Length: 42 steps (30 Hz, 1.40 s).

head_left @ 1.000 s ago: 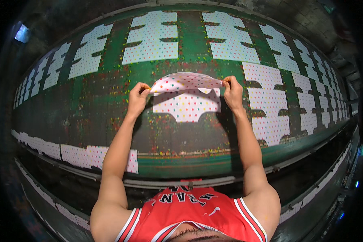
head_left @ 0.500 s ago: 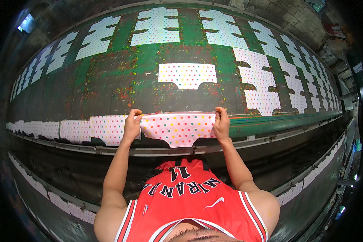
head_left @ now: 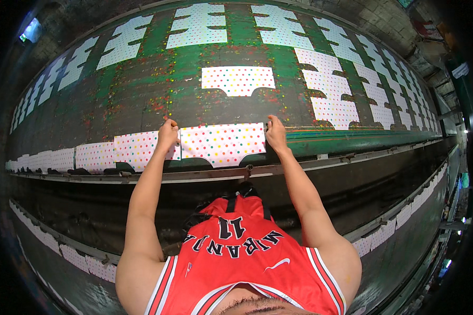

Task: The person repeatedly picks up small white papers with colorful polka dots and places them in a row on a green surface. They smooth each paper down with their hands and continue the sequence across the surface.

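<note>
A white cut-out fabric piece (head_left: 223,143) with multicoloured dots lies along the near edge of the long table, its curved cut-outs toward me. At its upper left corner is my left hand (head_left: 168,135), fingers curled together over the neighbouring dotted piece (head_left: 134,149), with no cloth visible in them. My right hand (head_left: 276,134) hovers just beyond the right edge of the piece, thumb and forefinger slightly apart and nothing between them. Farther in, a single dotted piece (head_left: 237,80) of the same shape lies flat on the table.
The long dark green table (head_left: 157,100) is speckled with paint spots. Rows of dotted pieces (head_left: 197,26) lie along its far side, and more (head_left: 328,89) at the right. A metal rail (head_left: 320,164) runs along the near edge. Another table (head_left: 399,257) stands behind me.
The piece that both hands held by its upper corners now lies against the table edge beside its neighbour. My right hand has let go, and the left fingers have come off its corner.
</note>
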{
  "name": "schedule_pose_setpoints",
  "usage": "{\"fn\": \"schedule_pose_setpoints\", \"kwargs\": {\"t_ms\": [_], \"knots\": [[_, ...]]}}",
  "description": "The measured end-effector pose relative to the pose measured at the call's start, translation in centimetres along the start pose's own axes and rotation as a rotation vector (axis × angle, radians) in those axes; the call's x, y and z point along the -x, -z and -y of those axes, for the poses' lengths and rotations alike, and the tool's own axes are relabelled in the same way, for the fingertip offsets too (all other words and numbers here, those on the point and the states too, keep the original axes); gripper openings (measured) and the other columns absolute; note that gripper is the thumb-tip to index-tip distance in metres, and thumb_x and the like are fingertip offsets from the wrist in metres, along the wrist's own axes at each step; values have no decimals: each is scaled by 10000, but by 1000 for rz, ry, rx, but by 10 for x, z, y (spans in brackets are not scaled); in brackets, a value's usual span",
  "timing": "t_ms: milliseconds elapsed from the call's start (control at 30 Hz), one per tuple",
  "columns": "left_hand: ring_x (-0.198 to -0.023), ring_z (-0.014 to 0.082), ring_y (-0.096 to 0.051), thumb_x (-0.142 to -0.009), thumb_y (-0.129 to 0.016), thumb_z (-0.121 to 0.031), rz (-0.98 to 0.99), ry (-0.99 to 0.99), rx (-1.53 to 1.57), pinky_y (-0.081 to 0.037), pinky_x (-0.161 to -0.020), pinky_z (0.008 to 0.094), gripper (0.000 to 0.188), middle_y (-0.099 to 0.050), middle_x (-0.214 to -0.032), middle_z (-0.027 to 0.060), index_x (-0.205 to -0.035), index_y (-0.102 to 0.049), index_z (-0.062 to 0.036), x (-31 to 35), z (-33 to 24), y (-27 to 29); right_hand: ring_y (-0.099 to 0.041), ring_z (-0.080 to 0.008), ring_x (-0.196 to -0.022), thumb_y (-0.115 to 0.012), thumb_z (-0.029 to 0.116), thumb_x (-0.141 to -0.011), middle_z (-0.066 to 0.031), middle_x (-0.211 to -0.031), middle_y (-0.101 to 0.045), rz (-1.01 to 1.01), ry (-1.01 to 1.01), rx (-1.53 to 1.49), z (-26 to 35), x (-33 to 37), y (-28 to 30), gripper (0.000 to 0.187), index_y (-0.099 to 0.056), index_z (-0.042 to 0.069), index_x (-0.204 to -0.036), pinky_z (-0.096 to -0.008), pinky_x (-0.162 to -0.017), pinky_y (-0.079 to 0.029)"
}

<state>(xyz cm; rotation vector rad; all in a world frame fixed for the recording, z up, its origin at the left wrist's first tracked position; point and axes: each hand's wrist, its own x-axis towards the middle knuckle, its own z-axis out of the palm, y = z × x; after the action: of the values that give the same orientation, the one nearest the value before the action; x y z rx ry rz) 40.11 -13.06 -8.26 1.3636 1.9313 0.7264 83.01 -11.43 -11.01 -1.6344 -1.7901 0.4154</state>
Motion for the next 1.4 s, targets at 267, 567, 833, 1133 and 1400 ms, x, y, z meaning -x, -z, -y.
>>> {"fn": "schedule_pose_setpoints", "kwargs": {"t_ms": [267, 567, 833, 1133, 1400], "knots": [[-557, 239, -695, -919, -598, -98, 3, 72, -24, -542, -545, 378, 134, -675, -774, 130, -986, -589, 18, -39, -36, -5, -623, -426, -1002, -567, 158, -962, -222, -1078, -647, 27, -121, -16, -35, -46, 30, 259, -555, 34, -1189, -496, -854, -491], [-887, 369, -680, -876, -632, -97, -125, -85, -184, -508, -770, 455, 117, -697, -875, 206, -929, -647, 7, -170, -90, -75, -638, -376, -968, -605, 212, -939, -179, -1043, -655, 166, -122, -23, -69, -163, 32, 204, -675, 43, -1029, -461, -842, -503], [-939, 402, -667, -858, -643, -121, -380, -234, -300, -516, -821, 466, 194, -691, -956, 239, -997, -675, 10, -269, -101, -120, -630, -380, -969, -629, 200, -907, -175, -1025, -644, 196, -45, 37, -87, -255, 10, 190, -708, 50, -992, -469, -837, -501], [-911, 377, -641, -843, -651, -66, -319, -151, -339, -493, -810, 463, 115, -667, -954, 216, -929, -652, 9, -271, -115, -127, -609, -364, -1006, -704, 159, -837, -191, -991, -625, 181, 48, 23, -89, -307, -31, 172, -714, 37, -958, -463, -861, -489], [-770, 234, -605, -888, -577, -16, -251, -192, 65, -472, -735, 361, 58, -625, -811, 152, -936, -572, 17, -193, -158, -99, -580, -383, -992, -680, 120, -841, -199, -1029, -593, 230, 32, 226, -83, -309, -42, 131, -675, 21, -926, -466, -883, -490]]}}
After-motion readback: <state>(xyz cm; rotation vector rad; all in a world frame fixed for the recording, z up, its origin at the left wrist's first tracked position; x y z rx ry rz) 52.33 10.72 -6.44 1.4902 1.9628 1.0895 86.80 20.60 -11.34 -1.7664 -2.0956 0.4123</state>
